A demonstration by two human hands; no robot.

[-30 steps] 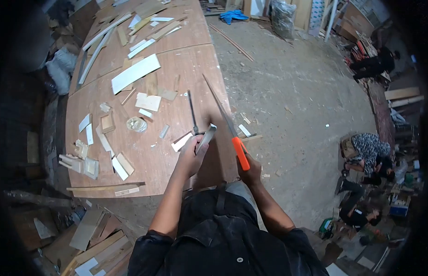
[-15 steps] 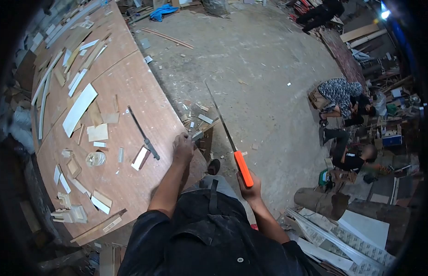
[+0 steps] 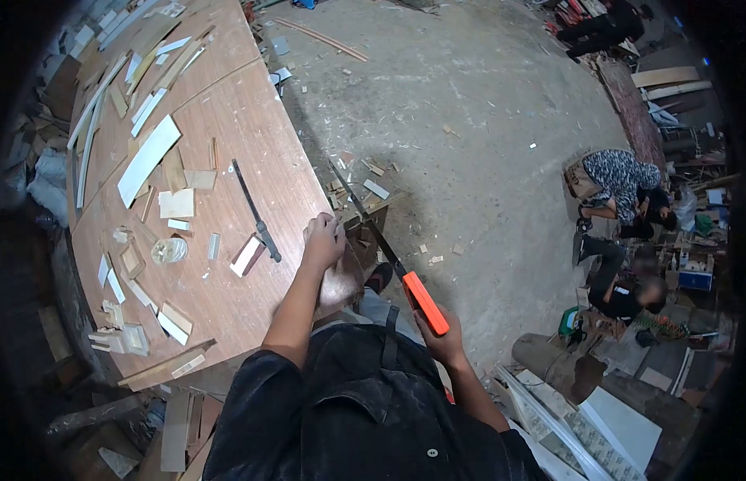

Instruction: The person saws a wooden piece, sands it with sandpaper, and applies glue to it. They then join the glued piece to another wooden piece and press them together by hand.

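Observation:
My right hand (image 3: 442, 335) is wrapped round the orange handle of a hand saw (image 3: 425, 303). The saw's dark blade points forward and left, crossing past the table's right edge near my left hand. My left hand (image 3: 325, 239) rests at that edge with its fingers curled down; whatever lies under them is hidden. Close by on the wooden table (image 3: 268, 136) are a dark, long bar-shaped tool (image 3: 256, 212) and a small block with a white face (image 3: 247, 255).
White and bare wood strips (image 3: 151, 159) and offcuts lie over the table, with a clear plastic tub (image 3: 169, 250). Scraps (image 3: 376, 189) litter the floor beyond the edge. People (image 3: 617, 180) sit at the right, and boards (image 3: 621, 417) are stacked at lower right.
The view has shifted, so the table sits slightly further right. The saw has swung left and its blade now lies closer to my left hand and the table edge.

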